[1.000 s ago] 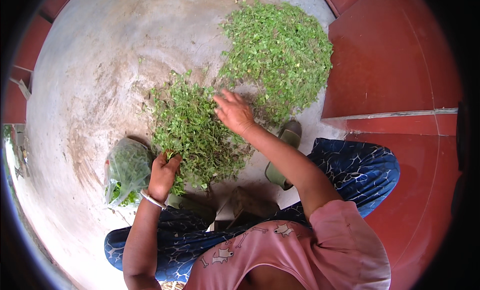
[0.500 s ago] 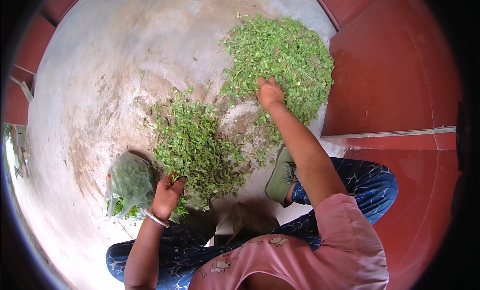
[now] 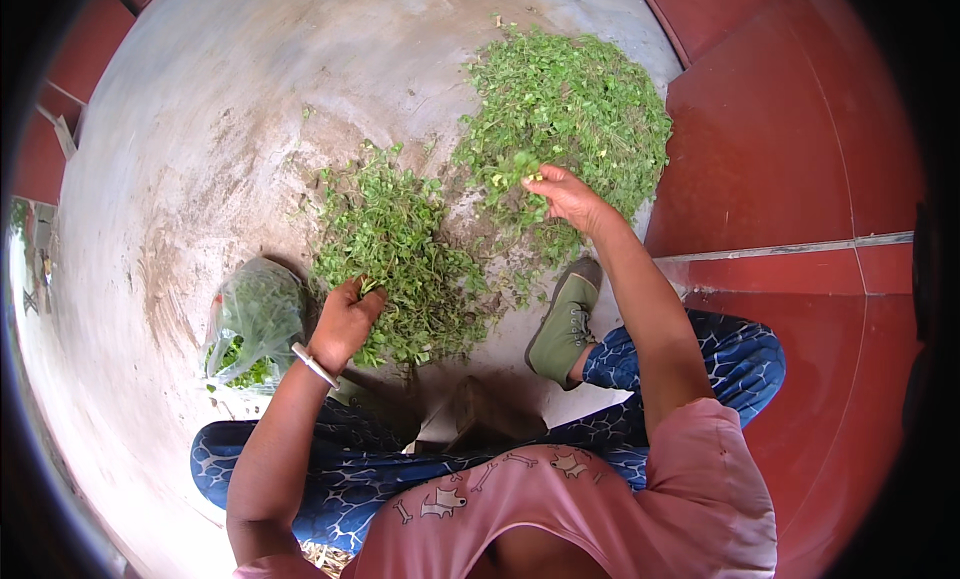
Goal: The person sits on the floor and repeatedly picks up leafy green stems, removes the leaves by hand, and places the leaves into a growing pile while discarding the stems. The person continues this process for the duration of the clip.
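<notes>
A small sprig of leafy greens (image 3: 522, 165) is pinched in the fingers of my right hand (image 3: 568, 197), held over the near left edge of the larger greens pile (image 3: 585, 119). My left hand (image 3: 346, 321) is closed at the left edge of the smaller pile of greens (image 3: 395, 244). Pale green stems show at its fingertips, though what lies inside the fingers is partly hidden. Just left of that hand stands a clear plastic bag (image 3: 262, 294) with green leaves in it.
Soil is scattered on the pale concrete floor (image 3: 230, 129) around both piles. A red tiled surface (image 3: 770, 159) rises on the right. My green shoe (image 3: 566, 329) is close to the piles' near side, and a brown wooden block (image 3: 490, 414) sits between my legs.
My right hand has drawn back from the larger pile toward the right, now with a sprig in its fingers. My left hand has shifted slightly up along the smaller pile.
</notes>
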Demonstrator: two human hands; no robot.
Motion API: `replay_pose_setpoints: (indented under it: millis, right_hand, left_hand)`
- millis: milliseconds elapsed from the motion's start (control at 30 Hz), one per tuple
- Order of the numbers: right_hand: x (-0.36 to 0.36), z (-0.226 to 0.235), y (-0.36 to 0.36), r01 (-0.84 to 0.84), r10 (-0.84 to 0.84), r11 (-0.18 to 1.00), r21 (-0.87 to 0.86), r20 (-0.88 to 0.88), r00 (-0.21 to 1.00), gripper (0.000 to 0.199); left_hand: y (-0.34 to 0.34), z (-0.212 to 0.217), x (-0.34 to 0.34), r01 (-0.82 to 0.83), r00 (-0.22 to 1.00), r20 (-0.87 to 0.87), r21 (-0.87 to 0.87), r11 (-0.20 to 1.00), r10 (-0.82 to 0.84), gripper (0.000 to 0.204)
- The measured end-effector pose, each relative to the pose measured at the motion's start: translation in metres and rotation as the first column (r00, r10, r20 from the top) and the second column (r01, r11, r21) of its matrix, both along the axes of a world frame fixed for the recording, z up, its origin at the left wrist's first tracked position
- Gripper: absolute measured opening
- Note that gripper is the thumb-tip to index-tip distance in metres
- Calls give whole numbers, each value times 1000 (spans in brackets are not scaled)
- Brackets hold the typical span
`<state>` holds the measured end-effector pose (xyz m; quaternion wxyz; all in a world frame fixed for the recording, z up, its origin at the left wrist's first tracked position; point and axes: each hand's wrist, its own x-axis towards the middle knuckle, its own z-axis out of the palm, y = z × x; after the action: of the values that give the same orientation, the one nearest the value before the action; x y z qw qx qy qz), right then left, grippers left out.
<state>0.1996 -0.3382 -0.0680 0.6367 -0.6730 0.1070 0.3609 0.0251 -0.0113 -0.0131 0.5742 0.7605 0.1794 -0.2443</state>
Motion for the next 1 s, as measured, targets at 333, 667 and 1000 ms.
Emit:
replay_pose_setpoints:
  millis: [333,667,1000]
  right_hand:
    - [-5,46,-12,-18,47,981,-191,144,989,58]
    - [-22,62,-12,-91,91,996,-22,5,996,39]
    - [-28,45,8,-279,280,956,-85,-6,960,45]
  left_hand:
    - [1,18,-4,-152,979,77,-326,933,186,13]
    - [13,93,-25,-448,847,-45,-595,667,529,10]
    - [3,77,-19,-543,798,43,-380,749,601,16]
